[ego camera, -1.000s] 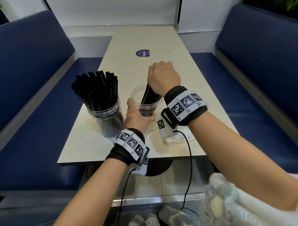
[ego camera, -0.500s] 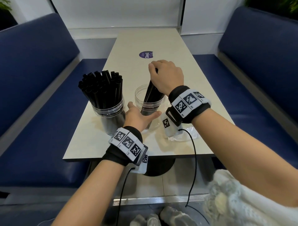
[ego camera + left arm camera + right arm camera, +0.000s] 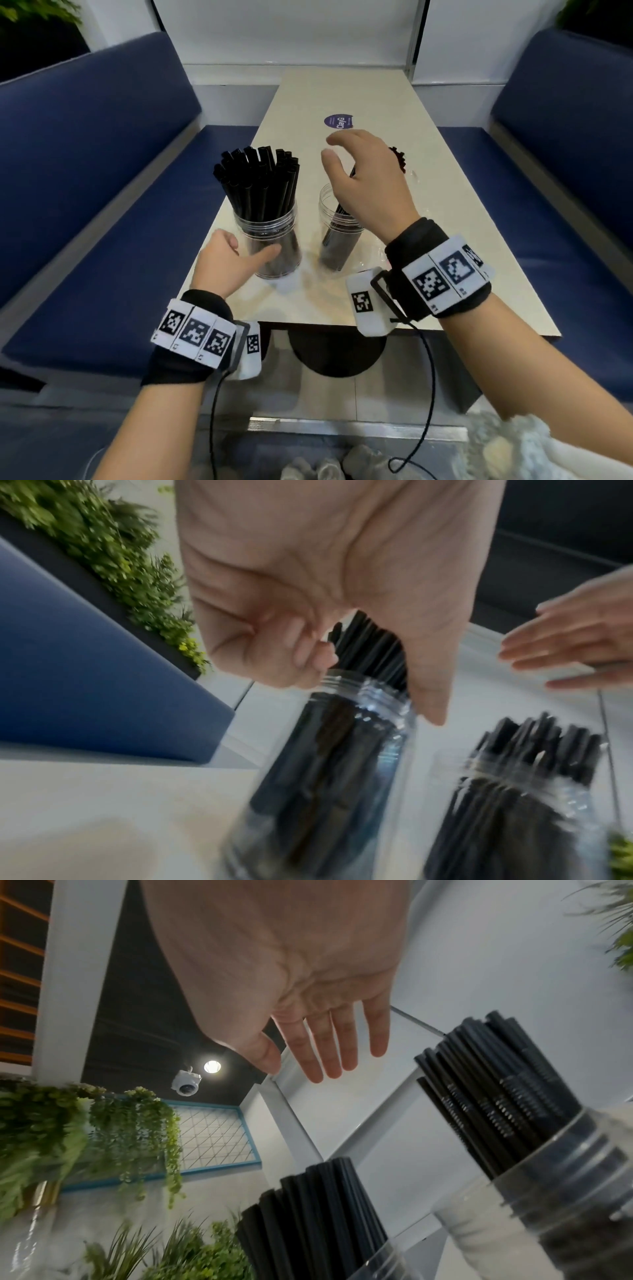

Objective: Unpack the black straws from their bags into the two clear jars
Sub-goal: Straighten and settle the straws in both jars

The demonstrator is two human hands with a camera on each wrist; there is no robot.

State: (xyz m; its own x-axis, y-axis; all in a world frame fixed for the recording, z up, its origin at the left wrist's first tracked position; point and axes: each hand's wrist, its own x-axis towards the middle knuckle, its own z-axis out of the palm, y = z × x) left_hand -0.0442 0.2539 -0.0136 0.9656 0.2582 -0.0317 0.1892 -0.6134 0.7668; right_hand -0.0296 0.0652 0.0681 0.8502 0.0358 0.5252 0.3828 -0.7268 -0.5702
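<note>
Two clear jars stand on the beige table point(image 3: 472, 274). The left jar point(image 3: 267, 246) is packed with upright black straws point(image 3: 260, 178). The right jar point(image 3: 337, 236) holds a smaller bundle of straws point(image 3: 334, 233) leaning right. My right hand point(image 3: 363, 171) hovers over the right jar, palm down and fingers spread, holding nothing; the right wrist view shows its straight fingers point(image 3: 329, 1047). My left hand point(image 3: 229, 260) is at the left jar's near side, thumb out against the jar wall, fingers loosely curled. The left wrist view shows that jar point(image 3: 325, 777) just below the hand.
A crumpled clear bag point(image 3: 411, 178) lies on the table right of the right jar. A purple round sticker point(image 3: 338, 122) sits further back. Blue padded benches point(image 3: 85, 171) flank the table on both sides. Cables hang from both wristbands over the table's near edge.
My right hand has let go of the straw bundle in the right jar and opened above it. My left hand has moved from the right jar over to the left jar.
</note>
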